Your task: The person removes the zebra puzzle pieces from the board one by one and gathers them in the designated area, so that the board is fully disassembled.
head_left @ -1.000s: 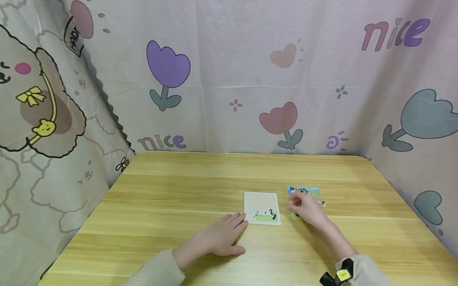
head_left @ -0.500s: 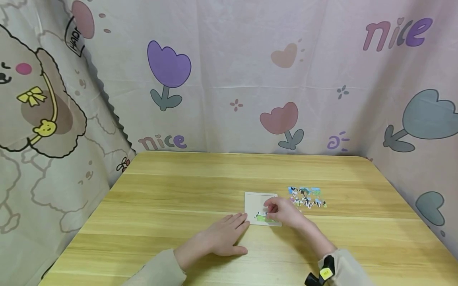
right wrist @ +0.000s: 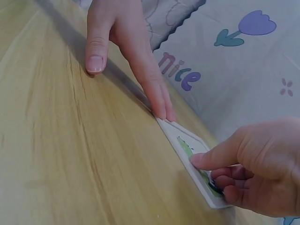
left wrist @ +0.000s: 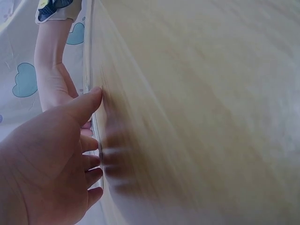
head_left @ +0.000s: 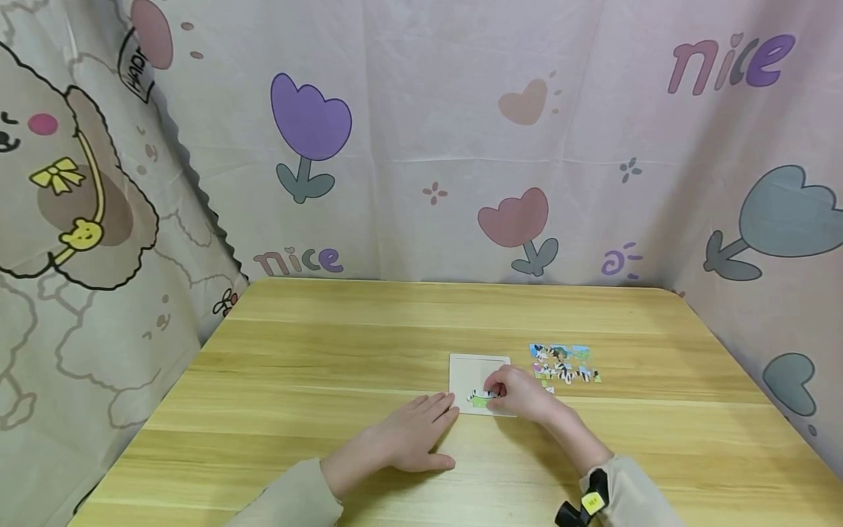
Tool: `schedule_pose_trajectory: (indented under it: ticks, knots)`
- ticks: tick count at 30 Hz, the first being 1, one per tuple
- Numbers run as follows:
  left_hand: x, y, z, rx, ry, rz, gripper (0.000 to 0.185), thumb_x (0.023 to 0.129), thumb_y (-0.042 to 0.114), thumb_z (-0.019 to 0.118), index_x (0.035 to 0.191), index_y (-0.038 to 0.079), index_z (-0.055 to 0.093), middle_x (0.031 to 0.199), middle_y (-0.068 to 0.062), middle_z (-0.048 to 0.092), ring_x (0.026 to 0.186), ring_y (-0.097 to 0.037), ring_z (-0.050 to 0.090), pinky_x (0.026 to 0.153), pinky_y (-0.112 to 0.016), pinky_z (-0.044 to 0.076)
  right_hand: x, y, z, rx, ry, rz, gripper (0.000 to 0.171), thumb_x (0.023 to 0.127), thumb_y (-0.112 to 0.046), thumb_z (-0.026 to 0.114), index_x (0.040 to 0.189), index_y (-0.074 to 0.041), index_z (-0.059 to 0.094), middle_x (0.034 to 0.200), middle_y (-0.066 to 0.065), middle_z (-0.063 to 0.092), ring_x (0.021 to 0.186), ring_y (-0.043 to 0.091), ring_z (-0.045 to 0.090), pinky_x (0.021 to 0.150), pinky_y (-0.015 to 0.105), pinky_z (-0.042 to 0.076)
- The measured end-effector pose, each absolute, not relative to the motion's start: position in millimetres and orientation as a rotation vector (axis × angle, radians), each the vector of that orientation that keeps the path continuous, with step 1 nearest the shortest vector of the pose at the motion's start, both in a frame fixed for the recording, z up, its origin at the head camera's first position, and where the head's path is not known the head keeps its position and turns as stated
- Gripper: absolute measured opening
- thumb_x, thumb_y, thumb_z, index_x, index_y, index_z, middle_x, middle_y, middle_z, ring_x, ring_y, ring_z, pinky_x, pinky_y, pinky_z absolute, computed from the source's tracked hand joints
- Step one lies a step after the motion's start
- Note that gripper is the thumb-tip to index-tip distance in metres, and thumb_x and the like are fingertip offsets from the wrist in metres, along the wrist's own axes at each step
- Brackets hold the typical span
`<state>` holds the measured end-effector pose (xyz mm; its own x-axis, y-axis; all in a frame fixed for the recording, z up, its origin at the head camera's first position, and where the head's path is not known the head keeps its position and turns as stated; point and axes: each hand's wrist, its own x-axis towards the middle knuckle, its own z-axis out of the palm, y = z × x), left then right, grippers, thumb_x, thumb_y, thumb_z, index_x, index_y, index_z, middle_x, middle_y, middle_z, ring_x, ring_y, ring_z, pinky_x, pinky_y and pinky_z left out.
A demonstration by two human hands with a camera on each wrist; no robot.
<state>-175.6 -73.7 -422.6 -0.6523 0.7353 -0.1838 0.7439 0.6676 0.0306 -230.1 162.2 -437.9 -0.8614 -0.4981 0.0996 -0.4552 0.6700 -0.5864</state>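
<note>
Lying flat, white puzzle tray (head_left: 478, 369) holds green-and-zebra pieces (head_left: 481, 397) near its front edge.

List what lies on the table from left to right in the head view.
Left hand → puzzle tray → right hand on the tray's lower right → loose pieces.

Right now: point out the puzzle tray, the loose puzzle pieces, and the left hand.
puzzle tray (head_left: 476, 369), head view, bare upper part of the white board.
loose puzzle pieces (head_left: 565, 364), head view, middle of the cluster.
left hand (head_left: 407, 438), head view, back of the hand.
</note>
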Motion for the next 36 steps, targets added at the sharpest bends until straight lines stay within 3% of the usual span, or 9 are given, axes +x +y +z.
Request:
schedule_pose_trajectory:
  ticks: [11,20,26,36]
  knots:
    - [-175,-73,-422,1.212,2.705,-0.088,0.078,0.089,0.06,0.043,0.145,0.008,0.03,0.151,-0.011,0.022,0.138,-0.023,0.02,0.111,-0.036,0.02,-232,161,-440,-0.695,2.748,-1.021,0.02,0.07,0.002,0.072,0.082,-0.006,0.058,0.073,-0.002,0.051,0.067,0.011,0.046,0.059,0.022,0.042]
    - [-177,-74,-423,1.216,2.703,-0.059,0.077,0.09,0.059,0.043,0.145,0.007,0.03,0.151,-0.012,0.021,0.138,-0.024,0.02,0.111,-0.036,0.021,-230,163,-444,-0.646,2.694,-1.163,0.017,0.078,0.0,0.068,0.083,-0.007,0.054,0.07,-0.002,0.05,0.065,0.013,0.046,0.054,0.022,0.04]
    - [-177,-74,-424,1.233,2.694,-0.047,0.077,0.09,0.059,0.042,0.145,0.007,0.03,0.151,-0.013,0.021,0.138,-0.025,0.02,0.111,-0.037,0.021,-229,164,-448,-0.602,2.645,-1.317,0.015,0.077,-0.001,0.069,0.082,-0.007,0.056,0.072,-0.001,0.053,0.067,0.014,0.049,0.057,0.022,0.042]
    - [-176,-74,-424,1.227,2.694,-0.055,0.077,0.09,0.059,0.041,0.145,0.007,0.029,0.152,-0.012,0.02,0.138,-0.024,0.019,0.111,-0.037,0.021,-230,187,-440,-0.543,2.588,-1.44,0.016,0.081,-0.006,0.068,0.094,-0.001,0.062,0.078,0.003,0.057,0.073,0.017,0.054,0.061,0.023,0.047]
